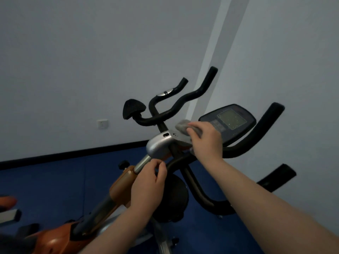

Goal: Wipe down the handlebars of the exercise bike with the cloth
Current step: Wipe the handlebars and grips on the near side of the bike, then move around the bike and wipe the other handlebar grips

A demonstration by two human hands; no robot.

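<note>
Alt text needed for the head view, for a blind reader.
A person's right hand presses a grey cloth against the exercise bike's silver handlebar bracket, beside the console. The left hand grips the silver post below.

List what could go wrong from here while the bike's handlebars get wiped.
1. The right hand presses the grey cloth right beside the console screen; a slip could smear or knock it.
2. The cloth sits on the silver bracket, not the black handlebars, so the grips may get missed.
3. The left hand grips the stem by the joint, possibly a pinch point.
</note>
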